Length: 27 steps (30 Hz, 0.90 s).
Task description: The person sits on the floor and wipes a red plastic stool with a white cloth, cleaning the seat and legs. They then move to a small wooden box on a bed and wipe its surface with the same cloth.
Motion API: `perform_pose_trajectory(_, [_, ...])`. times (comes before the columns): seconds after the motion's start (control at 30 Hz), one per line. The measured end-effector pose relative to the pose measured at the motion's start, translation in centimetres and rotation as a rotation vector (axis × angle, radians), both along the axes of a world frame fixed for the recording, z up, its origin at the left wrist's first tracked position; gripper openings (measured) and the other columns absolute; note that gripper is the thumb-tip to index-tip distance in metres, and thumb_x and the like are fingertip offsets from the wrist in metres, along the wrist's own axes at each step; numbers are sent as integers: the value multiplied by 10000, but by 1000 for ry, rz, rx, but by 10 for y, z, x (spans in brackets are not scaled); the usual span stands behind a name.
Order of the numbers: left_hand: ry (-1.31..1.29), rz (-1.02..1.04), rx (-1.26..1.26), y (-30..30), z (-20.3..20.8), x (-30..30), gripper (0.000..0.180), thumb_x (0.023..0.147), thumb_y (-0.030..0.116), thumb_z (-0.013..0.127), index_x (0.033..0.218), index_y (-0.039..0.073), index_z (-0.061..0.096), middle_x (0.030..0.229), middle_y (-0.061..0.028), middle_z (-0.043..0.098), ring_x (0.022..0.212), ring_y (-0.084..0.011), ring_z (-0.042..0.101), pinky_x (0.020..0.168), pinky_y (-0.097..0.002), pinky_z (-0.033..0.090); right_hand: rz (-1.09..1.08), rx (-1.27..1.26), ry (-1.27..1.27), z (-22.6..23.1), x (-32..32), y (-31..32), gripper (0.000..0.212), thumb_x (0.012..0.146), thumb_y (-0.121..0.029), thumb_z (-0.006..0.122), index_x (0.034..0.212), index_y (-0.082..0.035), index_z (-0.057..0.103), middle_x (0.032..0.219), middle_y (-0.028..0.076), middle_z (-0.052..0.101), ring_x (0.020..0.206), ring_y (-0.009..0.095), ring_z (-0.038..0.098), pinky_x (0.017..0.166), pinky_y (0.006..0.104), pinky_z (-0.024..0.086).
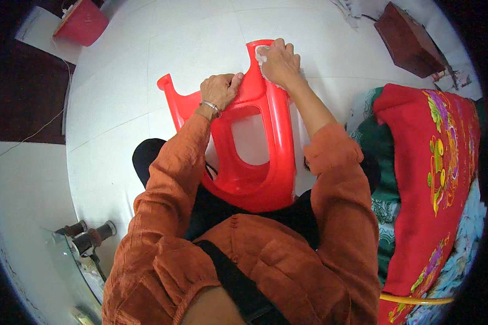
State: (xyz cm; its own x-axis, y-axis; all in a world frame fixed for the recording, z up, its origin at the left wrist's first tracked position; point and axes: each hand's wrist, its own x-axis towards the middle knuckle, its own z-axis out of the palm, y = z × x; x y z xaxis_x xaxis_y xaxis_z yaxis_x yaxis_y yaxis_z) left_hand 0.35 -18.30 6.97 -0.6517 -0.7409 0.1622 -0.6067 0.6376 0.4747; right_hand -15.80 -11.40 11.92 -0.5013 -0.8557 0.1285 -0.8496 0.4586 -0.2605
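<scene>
Red plastic stool (255, 162) lies tipped across the person's lap. Left hand (219, 89) grip clamps a leg; right hand (279, 62) presses a white cloth (261, 54) on another leg's end. Hard wiping could twist the stool off the lap onto the floor (119, 81).

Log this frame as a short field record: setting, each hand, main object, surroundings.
setting: white tiled floor, seen from above
left hand: grips a leg of the red plastic stool
right hand: presses a white cloth on another leg
stool: tipped over on the lap
surroundings: red patterned blanket at right, brown box, red tub
</scene>
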Motion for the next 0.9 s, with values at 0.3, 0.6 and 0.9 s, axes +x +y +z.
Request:
perform_pose_trajectory(0.3, [-28,15,2,-3,-2,-5,589,896,553,371,751,86,699,606,-159,607,623,-342,605,601,-452,458,102,-202,-264,-23,-14,38,337,740,-187,635,1068,-255,667,1154,100,508,1074,310,455,926,451,374])
perform_pose_trajectory(0.6, [38,10,3,-4,-4,0,566,892,544,390,762,88,699,611,-154,610,607,-338,601,589,-446,456,254,-15,442,-8,-14,3,353,784,-149,584,1122,-247,616,1168,41,464,1064,238,444,843,411,374])
perform_pose_trajectory(0.9, [26,11,-9,-6,-5,1,520,896,514,405,764,112,707,594,-130,611,609,-326,608,590,-441,460,720,10,1038,15,-44,-10,217,830,-206,525,1025,-204,620,1162,4,479,1109,207,430,855,412,371])
